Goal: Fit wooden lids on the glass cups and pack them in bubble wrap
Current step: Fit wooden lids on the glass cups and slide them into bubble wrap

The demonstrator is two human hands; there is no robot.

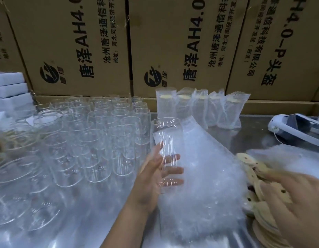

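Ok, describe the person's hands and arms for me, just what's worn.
Both are bare. The left hand has no glove, ring or watch showing, and the left forearm is uncovered to the frame edge, no sleeve. The right hand is blurred; no glove shows, and its wrist is cut off by the frame.

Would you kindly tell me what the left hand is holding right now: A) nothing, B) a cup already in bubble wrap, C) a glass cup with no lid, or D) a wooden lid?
C: the left hand grips a bare glass cup whose rim is open.
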